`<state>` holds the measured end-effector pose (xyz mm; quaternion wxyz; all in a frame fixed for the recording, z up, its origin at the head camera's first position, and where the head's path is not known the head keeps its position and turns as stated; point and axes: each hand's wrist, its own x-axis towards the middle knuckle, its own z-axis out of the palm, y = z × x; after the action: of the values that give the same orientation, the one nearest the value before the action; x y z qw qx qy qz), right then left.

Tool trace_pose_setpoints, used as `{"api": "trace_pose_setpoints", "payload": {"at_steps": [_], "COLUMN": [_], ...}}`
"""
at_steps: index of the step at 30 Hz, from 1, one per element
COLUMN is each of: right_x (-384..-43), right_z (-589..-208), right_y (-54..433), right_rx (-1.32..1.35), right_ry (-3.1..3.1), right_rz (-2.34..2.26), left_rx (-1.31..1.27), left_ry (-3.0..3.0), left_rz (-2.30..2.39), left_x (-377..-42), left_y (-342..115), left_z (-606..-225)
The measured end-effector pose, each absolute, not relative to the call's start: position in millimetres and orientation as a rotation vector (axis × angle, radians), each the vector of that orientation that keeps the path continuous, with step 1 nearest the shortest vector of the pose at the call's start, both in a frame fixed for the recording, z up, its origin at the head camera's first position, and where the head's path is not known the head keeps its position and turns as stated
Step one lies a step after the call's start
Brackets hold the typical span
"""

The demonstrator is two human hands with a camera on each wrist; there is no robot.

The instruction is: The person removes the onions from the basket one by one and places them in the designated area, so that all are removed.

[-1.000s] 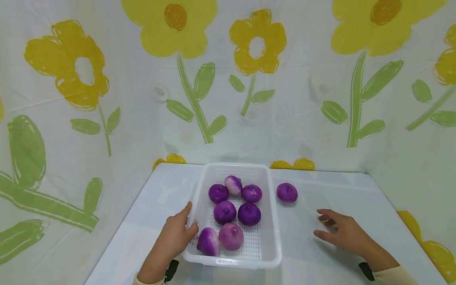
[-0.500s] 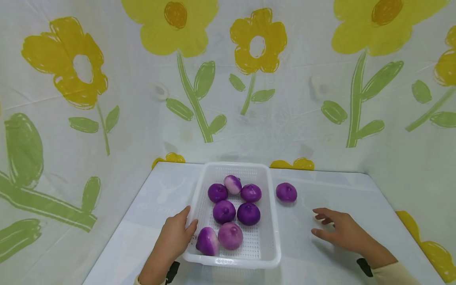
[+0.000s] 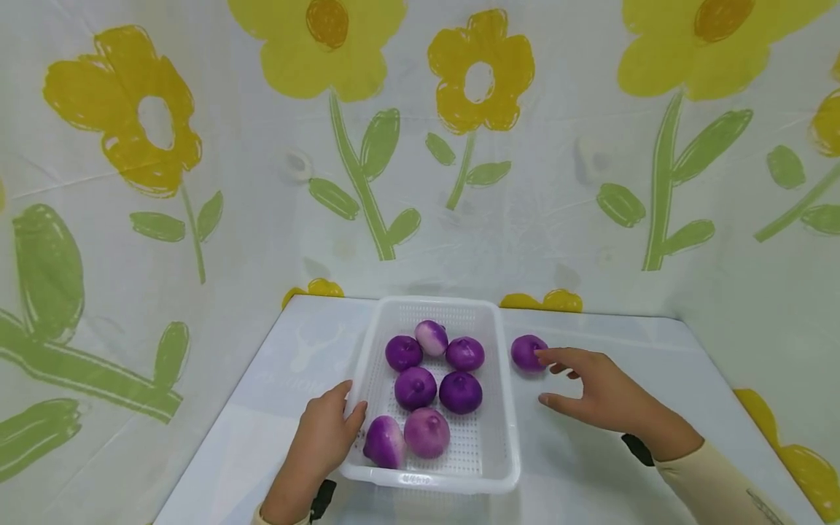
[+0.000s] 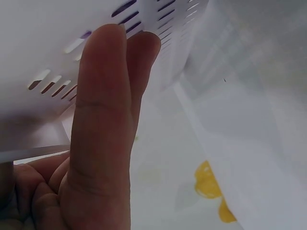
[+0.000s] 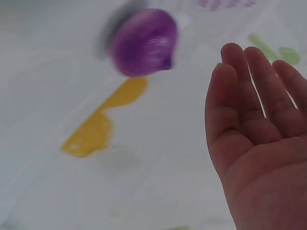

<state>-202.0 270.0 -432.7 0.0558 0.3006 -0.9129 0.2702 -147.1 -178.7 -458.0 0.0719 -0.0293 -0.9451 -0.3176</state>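
Observation:
A white plastic basket (image 3: 495,437) holds several purple onions (image 3: 415,388), some shading to white. My left hand (image 3: 321,430) is at the basket's left side, its thumb over the rim and straight fingers (image 4: 103,105) along the slotted outer wall. One more purple onion (image 3: 527,354) sits on the table just right of the basket. Close to it is my right hand (image 3: 600,390), with fingers (image 5: 261,81) extended, thumb apart from them and nothing in the palm. In the head view its fingertips overlap the onion's right edge; in the right wrist view the onion lies apart, blurred.
The white table (image 3: 590,481) carries the basket near its middle. Behind and on both sides hang pale cloth walls (image 3: 545,240) printed with yellow flowers and green leaves, meeting the table's back edge just behind the basket.
My right hand has moved left and slightly away from me, up to the loose onion. The left hand stays at the basket, and the onions have kept their places.

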Motion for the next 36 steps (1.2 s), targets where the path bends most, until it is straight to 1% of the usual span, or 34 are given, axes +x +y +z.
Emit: {"api": "trace_pose_setpoints", "payload": {"at_steps": [6,12,19,28,36], "right_x": [-208,-213,-212,-223,-229], "right_z": [-411,-398,-388,-389,-396], "right_y": [233,201,166,133,107], "right_rx": [1.161,1.330,1.396,1.621,1.716], "right_ry": [-2.656,-2.652,-2.861,-2.867,-2.860], "right_rz": [0.908,0.900,0.744,0.735,0.592], "left_rx": [-0.070,-0.038,-0.003,-0.005,-0.019], "left_ry": [-2.826,-2.837,-2.849,-2.840,-2.835], "left_rz": [-0.995,-1.010,-1.021,-1.000,-1.000], "left_x": [-146,-146,-146,-144,-142], "left_y": [-179,-178,-178,-179,-178], "left_z": [-457,-456,-455,-457,-456]}}
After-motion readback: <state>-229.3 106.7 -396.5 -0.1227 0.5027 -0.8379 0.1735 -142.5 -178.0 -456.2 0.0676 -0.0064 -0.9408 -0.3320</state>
